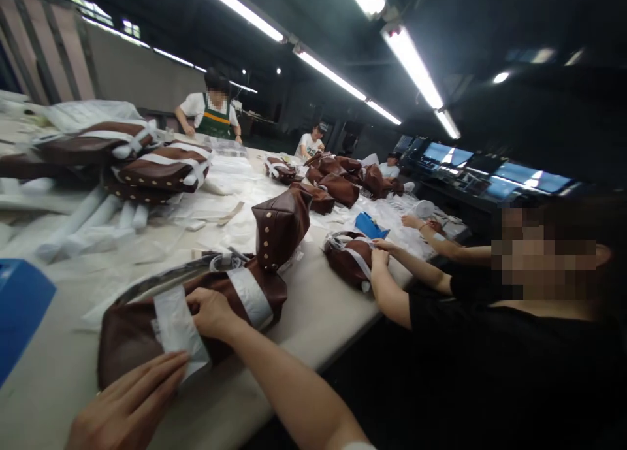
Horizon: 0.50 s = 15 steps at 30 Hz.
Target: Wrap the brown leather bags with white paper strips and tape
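Note:
A brown leather handbag (130,336) lies on the table in front of me, wrapped crosswise by a white wrapping strip (174,316) and a second white band (249,296). My right hand (213,313) is on top of the bag, its fingers curled and closed at the upper edge of the nearer strip. Lower down, my left hand (132,398) reaches in with its fingers stretched out, fingertips touching the lower end of that strip; its thumb is hidden. Wrapped grey handles (228,259) lie along the bag's far side. Just behind stands another brown bag (281,228) with brass studs.
A blue object (24,313) is at the left edge, and a blue tape dispenser (371,226) stands farther right. Wrapped bags (164,166) are stacked at left, more brown bags (337,185) behind. Beside me at right, a co-worker's hands (381,251) handle another bag (350,257).

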Tool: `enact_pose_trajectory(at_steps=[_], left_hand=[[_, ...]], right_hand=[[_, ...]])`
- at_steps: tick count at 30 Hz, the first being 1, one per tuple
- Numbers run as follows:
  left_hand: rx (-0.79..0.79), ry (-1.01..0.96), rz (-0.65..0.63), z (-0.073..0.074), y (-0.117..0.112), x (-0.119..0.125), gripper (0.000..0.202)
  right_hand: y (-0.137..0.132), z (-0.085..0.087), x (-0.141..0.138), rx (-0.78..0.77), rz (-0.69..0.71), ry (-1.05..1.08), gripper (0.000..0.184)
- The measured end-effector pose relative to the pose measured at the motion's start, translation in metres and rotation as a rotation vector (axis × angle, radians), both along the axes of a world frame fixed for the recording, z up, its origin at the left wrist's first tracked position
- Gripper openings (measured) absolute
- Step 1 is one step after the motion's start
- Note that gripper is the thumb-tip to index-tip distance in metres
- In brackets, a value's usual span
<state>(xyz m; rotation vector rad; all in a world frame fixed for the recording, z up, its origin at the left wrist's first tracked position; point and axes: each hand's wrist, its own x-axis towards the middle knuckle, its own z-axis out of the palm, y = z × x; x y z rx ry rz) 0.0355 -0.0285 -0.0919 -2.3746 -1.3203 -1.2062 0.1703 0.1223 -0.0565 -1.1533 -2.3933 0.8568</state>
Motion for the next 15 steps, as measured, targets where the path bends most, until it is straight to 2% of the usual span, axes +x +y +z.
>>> enact_pose_trajectory(at_steps=[3, 6, 9, 15], left_hand=[[0.027, 0.037, 0.014, 0.021, -0.001, 0.008, 0.062], [0.066, 0.058, 0.005, 0.033, 0.000, 0.013, 0.042], [0.123, 0.103, 0.016, 0.035, 0.000, 0.015, 0.024], [0.085, 0.158, 0.025, 0.034, -0.001, 0.015, 0.020]], right_hand=[[0.002, 0.009, -0.004, -0.066, -0.072, -0.032, 0.021], [0.007, 0.011, -0.007, -0.114, -0.060, -0.027, 0.019], [0.013, 0.009, -0.009, -0.170, -0.039, -0.004, 0.016], [0.020, 0.003, -0.011, -0.188, -0.055, 0.030, 0.008]])
